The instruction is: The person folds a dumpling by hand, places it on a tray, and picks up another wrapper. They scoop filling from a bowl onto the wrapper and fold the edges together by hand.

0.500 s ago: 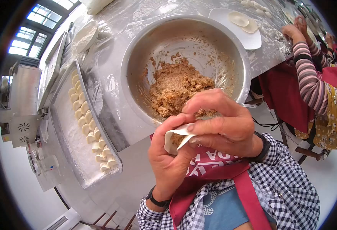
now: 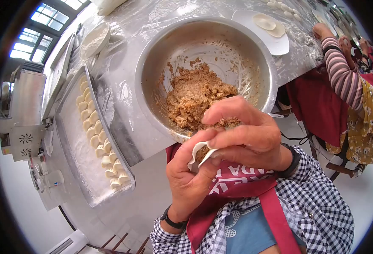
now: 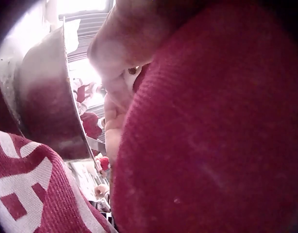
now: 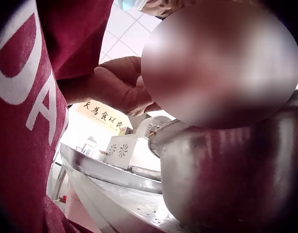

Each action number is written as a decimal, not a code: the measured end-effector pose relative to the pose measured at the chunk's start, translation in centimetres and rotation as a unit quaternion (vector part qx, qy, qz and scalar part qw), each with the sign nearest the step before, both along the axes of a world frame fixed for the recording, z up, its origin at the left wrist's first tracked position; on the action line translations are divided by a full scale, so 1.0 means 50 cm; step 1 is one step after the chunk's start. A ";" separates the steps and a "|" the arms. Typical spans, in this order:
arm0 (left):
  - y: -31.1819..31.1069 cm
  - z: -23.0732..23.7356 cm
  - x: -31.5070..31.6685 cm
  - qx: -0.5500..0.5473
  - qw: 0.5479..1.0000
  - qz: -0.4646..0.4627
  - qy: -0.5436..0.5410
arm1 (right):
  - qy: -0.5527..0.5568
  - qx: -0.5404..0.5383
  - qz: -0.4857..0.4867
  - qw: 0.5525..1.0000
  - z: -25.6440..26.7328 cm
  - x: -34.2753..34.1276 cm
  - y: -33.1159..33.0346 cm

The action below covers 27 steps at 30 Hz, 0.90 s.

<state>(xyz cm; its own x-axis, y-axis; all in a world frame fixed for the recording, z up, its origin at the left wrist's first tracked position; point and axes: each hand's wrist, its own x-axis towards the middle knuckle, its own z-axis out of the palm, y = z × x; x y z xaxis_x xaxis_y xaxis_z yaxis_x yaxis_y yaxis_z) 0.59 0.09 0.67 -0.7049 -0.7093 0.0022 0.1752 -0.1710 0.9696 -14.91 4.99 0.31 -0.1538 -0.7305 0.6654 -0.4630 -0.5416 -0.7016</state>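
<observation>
Pinching a thin dough wrapper between them, the left hand and right hand hold its curved edges around coarse brown filling. Beyond the grip sits a round metal bowl.

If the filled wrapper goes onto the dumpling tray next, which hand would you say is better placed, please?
Probably the left hand: it grips the wrapper and is nearer the tray to the person's left. The right hand, also pinching it, is farther off.
</observation>
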 end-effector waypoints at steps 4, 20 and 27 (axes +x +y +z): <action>0.000 -0.005 0.008 0.052 0.998 -0.016 -0.006 | -0.073 0.031 -0.015 0.997 0.006 0.012 -0.007; -0.003 -0.004 0.000 0.044 0.999 0.022 0.023 | -0.053 0.024 -0.017 0.998 -0.015 0.009 -0.001; 0.001 0.001 0.001 -0.044 0.999 -0.005 -0.025 | -0.053 -0.004 0.031 0.998 -0.032 -0.001 -0.005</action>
